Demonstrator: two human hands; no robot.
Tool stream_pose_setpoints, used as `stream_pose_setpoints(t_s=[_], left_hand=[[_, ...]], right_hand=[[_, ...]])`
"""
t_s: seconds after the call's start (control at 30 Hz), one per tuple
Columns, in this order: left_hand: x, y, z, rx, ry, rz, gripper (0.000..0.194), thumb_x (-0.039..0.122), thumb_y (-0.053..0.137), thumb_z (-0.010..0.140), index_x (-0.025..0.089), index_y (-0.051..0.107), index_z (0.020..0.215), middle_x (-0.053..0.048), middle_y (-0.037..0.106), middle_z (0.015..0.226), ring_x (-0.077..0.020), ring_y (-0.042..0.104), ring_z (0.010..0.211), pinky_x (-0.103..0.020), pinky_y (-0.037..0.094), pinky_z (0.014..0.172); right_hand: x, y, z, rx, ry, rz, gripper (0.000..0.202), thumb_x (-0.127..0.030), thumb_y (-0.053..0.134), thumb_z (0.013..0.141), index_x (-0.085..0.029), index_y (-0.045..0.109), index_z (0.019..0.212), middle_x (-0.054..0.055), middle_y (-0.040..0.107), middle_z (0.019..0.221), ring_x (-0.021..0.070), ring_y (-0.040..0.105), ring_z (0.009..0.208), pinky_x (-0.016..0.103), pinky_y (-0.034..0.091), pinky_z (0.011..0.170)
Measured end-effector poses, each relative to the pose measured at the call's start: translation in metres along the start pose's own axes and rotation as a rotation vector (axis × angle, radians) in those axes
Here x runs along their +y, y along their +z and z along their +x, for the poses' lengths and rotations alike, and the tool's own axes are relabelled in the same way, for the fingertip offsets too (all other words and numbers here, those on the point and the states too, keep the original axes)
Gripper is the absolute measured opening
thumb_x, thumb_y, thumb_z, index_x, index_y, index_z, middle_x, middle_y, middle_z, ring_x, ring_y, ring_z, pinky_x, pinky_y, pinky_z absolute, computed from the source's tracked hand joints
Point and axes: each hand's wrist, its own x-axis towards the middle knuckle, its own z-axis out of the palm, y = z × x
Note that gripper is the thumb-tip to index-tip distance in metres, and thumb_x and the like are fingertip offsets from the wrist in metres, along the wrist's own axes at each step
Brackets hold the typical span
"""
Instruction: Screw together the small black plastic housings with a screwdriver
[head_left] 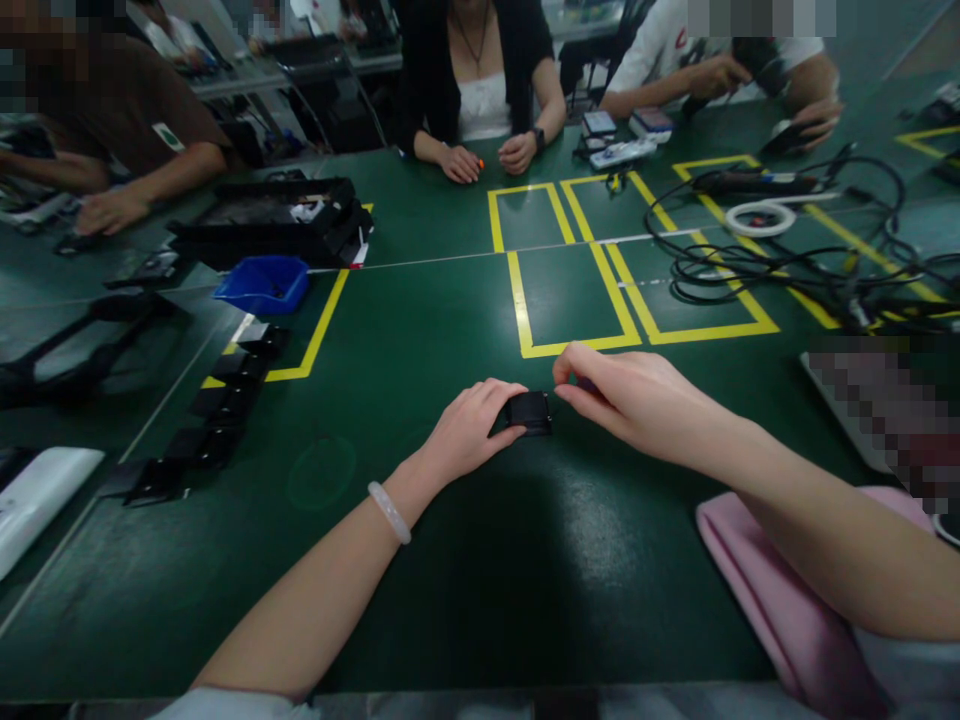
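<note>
A small black rectangular box-like part (531, 412) lies on the green tabletop in front of me. My left hand (474, 425) grips its left side, thumb on the near edge and fingers along the far edge. Just to the right of the part is my right hand (626, 395), thumb and index finger curled close together. What those fingertips hold, if anything, is too small to make out. Over on the left, several similar black parts (225, 400) stand in a slanting row.
A blue bin (264, 284) and stacked black trays (277, 215) stand at the back left. Coiled black cables (720, 270) lie at the right, beyond a pink cloth (780, 590). Yellow tape (581, 348) marks the table. Across it, a co-worker's hands (487, 160) rest.
</note>
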Motion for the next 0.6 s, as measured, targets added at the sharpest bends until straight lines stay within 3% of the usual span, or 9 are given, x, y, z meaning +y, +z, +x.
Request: stream_pose_setpoints(t_s=[0.2, 0.4, 0.6], left_hand=[[0.0003, -0.0003, 0.0000, -0.001, -0.009, -0.002, 0.039, 0.032, 0.058, 0.087, 0.022, 0.045, 0.123, -0.007, 0.056, 0.116, -0.0243, 0.054, 0.104, -0.041, 0.046, 0.090], [0.0006, -0.0011, 0.0000, -0.003, -0.001, -0.005, 0.038, 0.033, 0.057, 0.088, 0.022, 0.046, 0.122, -0.007, 0.056, 0.115, -0.0241, 0.054, 0.104, -0.041, 0.046, 0.090], [0.0006, -0.0008, 0.0003, -0.003, -0.006, 0.006, 0.039, 0.032, 0.058, 0.087, 0.021, 0.045, 0.122, -0.007, 0.056, 0.115, -0.0239, 0.054, 0.103, -0.040, 0.046, 0.089]], right_hand=[[-0.0008, 0.0008, 0.0007, -0.002, 0.020, -0.040, 0.021, -0.039, 0.040, 0.094, -0.020, 0.050, 0.094, 0.000, 0.059, 0.068, 0.0148, 0.055, 0.059, 0.024, 0.028, 0.055], [0.0001, 0.0001, -0.0014, 0.016, -0.007, 0.009, 0.013, -0.026, 0.041, 0.092, -0.019, 0.047, 0.101, 0.000, 0.062, 0.076, 0.0135, 0.056, 0.062, 0.024, 0.029, 0.055], [-0.0001, 0.0015, 0.0003, -0.003, 0.005, -0.027, 0.016, -0.034, 0.041, 0.093, -0.020, 0.048, 0.095, -0.001, 0.059, 0.069, 0.0139, 0.053, 0.059, 0.024, 0.028, 0.054]])
